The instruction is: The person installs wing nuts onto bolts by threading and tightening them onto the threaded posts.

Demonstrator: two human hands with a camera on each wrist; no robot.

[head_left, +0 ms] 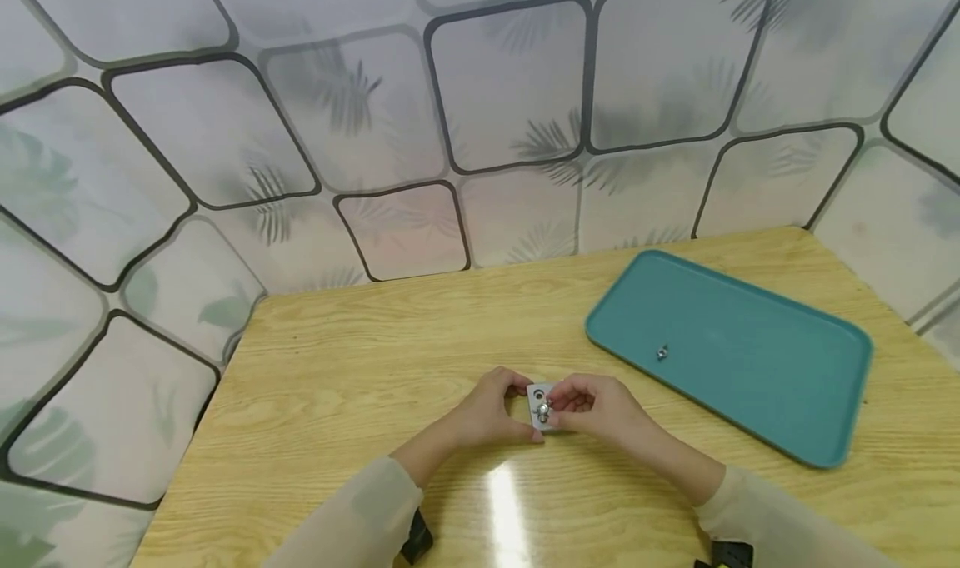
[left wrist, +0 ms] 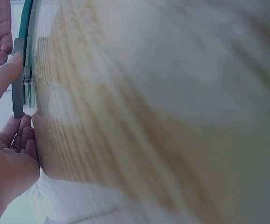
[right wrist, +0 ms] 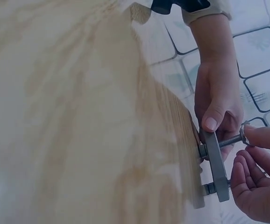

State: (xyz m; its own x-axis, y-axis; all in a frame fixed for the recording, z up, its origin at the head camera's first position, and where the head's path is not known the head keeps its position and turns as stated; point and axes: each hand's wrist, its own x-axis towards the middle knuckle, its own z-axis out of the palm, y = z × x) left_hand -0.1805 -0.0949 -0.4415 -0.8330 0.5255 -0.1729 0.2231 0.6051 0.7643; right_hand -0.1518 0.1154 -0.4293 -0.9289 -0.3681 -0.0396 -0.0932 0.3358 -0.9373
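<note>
A small grey metal plate (head_left: 536, 395) stands just above the table, gripped at its edges by my left hand (head_left: 483, 410). Two bolt heads, one of them this bolt head (right wrist: 209, 188), protrude from its underside in the right wrist view. A threaded bolt (right wrist: 230, 140) sticks out of the other face. At that bolt's end sits a wing nut (right wrist: 244, 133), which my right hand (head_left: 603, 408) pinches between thumb and finger. Seen from the left wrist, the plate (left wrist: 17, 88) is edge-on, with my left thumb against it. The right fingers partly hide the second bolt's upper end.
A teal tray (head_left: 750, 343) lies to the right on the wood-grain table (head_left: 360, 343). On the tray, near its left edge, is a small metal piece (head_left: 662, 352) like another wing nut. Patterned cloth (head_left: 510, 93) hangs behind the table.
</note>
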